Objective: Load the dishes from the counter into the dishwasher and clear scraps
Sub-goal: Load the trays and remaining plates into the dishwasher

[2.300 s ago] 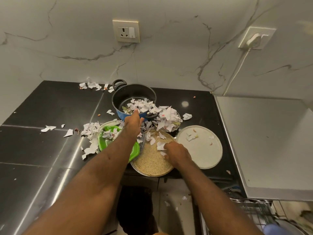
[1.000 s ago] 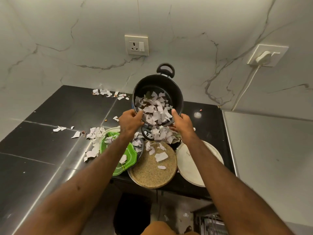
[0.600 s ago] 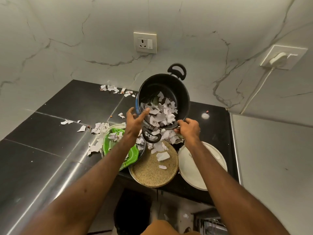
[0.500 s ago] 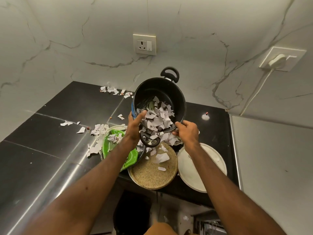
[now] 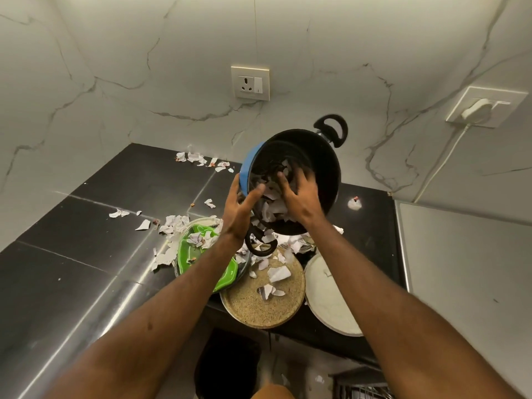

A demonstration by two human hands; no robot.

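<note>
The blue pot (image 5: 322,168) hung tilted above the counter (image 5: 86,226), its mouth facing the person. The left hand (image 5: 240,208) gripped its rim, thumb inside and fingers curled behind the wall. The right hand (image 5: 299,197) reached inside, fingers spread over the paper scraps (image 5: 270,210), apparently pressing on them. Below lay a green plate (image 5: 201,254), a speckled plate (image 5: 259,303) and a white plate (image 5: 328,300), all scattered with scraps.

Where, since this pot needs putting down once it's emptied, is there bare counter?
Bare: the near-left counter, left of the green plate; the back-left tiles between wall and paper scraps; the strip behind the white plate, right of the pot. Crowded: the middle, where the speckled plate sits packed between those two among scraps.
</note>
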